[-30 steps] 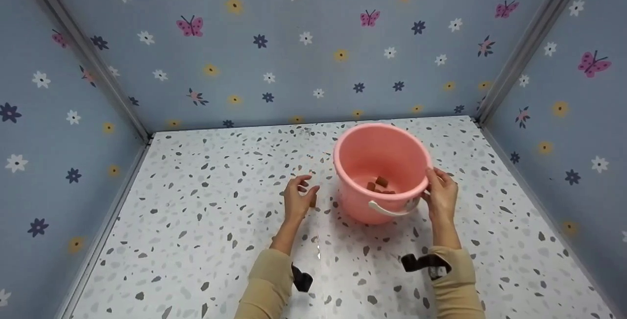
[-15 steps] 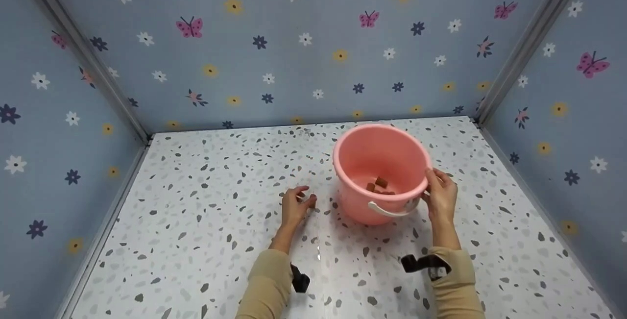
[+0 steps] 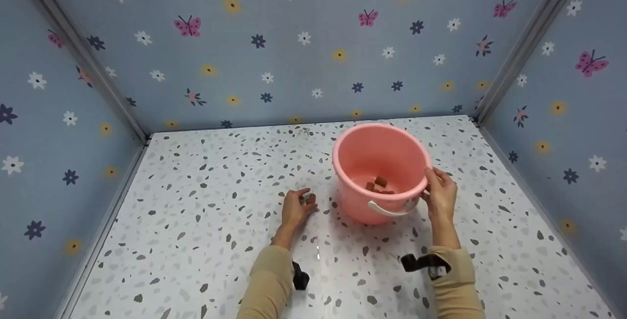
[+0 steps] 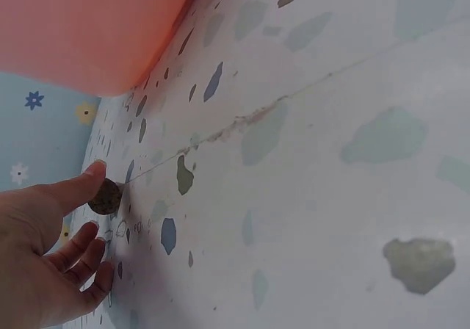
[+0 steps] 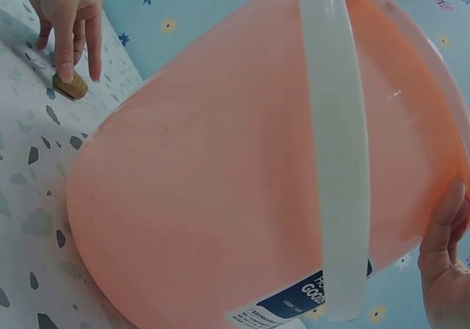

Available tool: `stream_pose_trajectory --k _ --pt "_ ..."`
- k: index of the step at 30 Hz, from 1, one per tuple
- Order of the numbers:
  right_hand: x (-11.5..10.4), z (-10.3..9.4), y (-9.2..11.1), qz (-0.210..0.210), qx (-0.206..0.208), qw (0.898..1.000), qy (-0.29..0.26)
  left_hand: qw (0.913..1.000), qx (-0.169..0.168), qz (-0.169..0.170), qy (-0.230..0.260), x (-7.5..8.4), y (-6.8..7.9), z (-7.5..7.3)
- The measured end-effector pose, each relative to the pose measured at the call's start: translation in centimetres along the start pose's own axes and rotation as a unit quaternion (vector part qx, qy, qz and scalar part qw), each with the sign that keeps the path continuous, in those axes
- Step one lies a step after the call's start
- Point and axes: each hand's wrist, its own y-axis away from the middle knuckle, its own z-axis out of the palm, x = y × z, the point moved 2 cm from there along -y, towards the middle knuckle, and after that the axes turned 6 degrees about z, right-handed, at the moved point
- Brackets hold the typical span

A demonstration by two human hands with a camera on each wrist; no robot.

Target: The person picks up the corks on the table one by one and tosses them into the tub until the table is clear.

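My left hand [image 3: 295, 208] reaches low over the tabletop, left of a pink bucket [image 3: 360, 206]. It pinches a small brown cork [image 4: 106, 198] between thumb and fingers; in the right wrist view the cork [image 5: 71, 88] is right at the table surface. My right hand [image 3: 442, 194] grips the bucket's right rim, thumb over the edge, its other fingers partly hidden behind the wall. Several similar brown corks [image 3: 381, 181] lie on the bucket's floor. The bucket is slightly tilted in the head view.
A white handle [image 5: 341, 160] hangs down the bucket's near side, beside a blue-and-white label [image 5: 294, 299]. The speckled white table [image 3: 210, 240] runs back to blue flowered panels [image 3: 274, 64] on three sides. A seam [image 4: 308, 87] crosses the tabletop.
My left hand has lowered toward the table, its thumb and fingers closing round the cork that stood beside it. The right hand and the bucket have stayed in place.
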Motion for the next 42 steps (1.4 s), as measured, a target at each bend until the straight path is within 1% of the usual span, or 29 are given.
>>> stream_pose_trajectory --k 3,6,7,8,10,12,13,14,15,18,19,21,23,24,26,30,31,32,34,37,39,40,41,42 --pt "0.1 0.0 0.0 -0.004 -0.003 1.000 0.000 0.9999 -0.003 -0.001 -0.013 0.1 0.0 0.0" --pt "0.1 0.0 -0.1 0.002 -0.008 1.000 0.002 0.9996 -0.009 -0.018 -0.020 0.0 0.0 0.1" --pt "-1.3 0.7 1.6 0.015 -0.021 1.000 -0.009 0.9994 -0.011 -0.024 -0.021 0.0 0.0 0.1" --pt "-2.1 1.0 2.4 0.030 -0.022 0.999 -0.005 0.9992 -0.014 -0.032 -0.021 0.0 0.1 0.1" --pt "-3.4 1.5 3.7 0.042 -0.028 0.999 -0.013 0.9986 -0.018 -0.046 -0.020 0.0 0.1 0.2" --pt "-5.7 2.4 6.1 0.058 -0.034 0.998 -0.016 0.9982 -0.019 -0.054 -0.019 0.0 0.1 0.3" --pt "-7.1 3.1 7.6 0.062 -0.029 0.998 -0.010 0.9979 -0.019 -0.058 -0.020 0.0 0.1 0.3" --pt "-7.1 3.2 7.5 0.058 -0.015 0.998 0.009 0.9978 -0.019 -0.061 -0.020 0.0 0.1 0.3" --pt "-8.0 3.7 8.5 0.053 -0.012 0.998 0.009 0.9977 -0.018 -0.063 -0.019 0.0 0.1 0.3" --pt "-11.1 5.4 11.9 0.073 0.006 0.997 0.033 0.9973 -0.012 -0.070 -0.015 0.0 0.1 0.3" --pt "-11.6 5.7 12.6 0.076 0.010 0.996 0.036 0.9972 -0.010 -0.073 -0.012 0.0 0.2 0.3" --pt "-12.0 6.0 13.0 0.081 0.015 0.996 0.036 0.9969 -0.003 -0.079 -0.006 0.0 0.1 0.4" --pt "-11.7 5.8 12.6 0.077 0.015 0.996 0.042 0.9965 0.001 -0.083 0.003 -0.1 0.1 0.4" --pt "-10.9 5.4 11.7 0.070 0.008 0.997 0.028 0.9962 0.004 -0.086 0.006 -0.1 0.1 0.4" --pt "-9.4 4.5 9.9 0.065 0.002 0.998 0.025 0.9960 0.008 -0.087 0.015 -0.1 0.1 0.4" --pt "-5.2 2.1 5.1 0.069 -0.013 0.998 0.002 0.9963 0.016 -0.082 0.020 0.2 -0.2 0.2" --pt "-4.6 1.8 4.4 0.071 -0.009 0.997 0.013 0.9965 0.018 -0.080 0.019 0.3 -0.3 0.1" --pt "-3.7 1.4 3.5 0.068 -0.011 0.998 0.010 0.9963 0.018 -0.082 0.018 0.5 -0.4 0.0" --pt "-3.4 1.0 2.8 0.069 -0.018 0.997 0.000 0.9958 0.019 -0.089 0.013 0.8 -0.6 -0.2" --pt "-2.6 0.6 1.9 0.066 -0.021 0.998 0.003 0.9933 0.024 -0.112 0.015 1.3 -1.1 -0.4" --pt "-2.9 0.8 2.3 0.075 -0.019 0.997 0.007 0.9921 0.029 -0.122 0.011 1.7 -1.4 -0.7" --pt "-2.6 0.8 2.3 0.069 -0.013 0.997 0.013 0.9919 0.031 -0.123 0.008 1.9 -1.5 -0.8" --pt "-2.9 1.0 2.7 0.069 -0.015 0.997 0.006 0.9919 0.035 -0.122 0.005 2.1 -1.7 -1.0" --pt "-4.2 1.6 4.3 0.074 -0.026 0.997 -0.010 0.9925 0.039 -0.116 0.000 2.3 -1.8 -1.1"
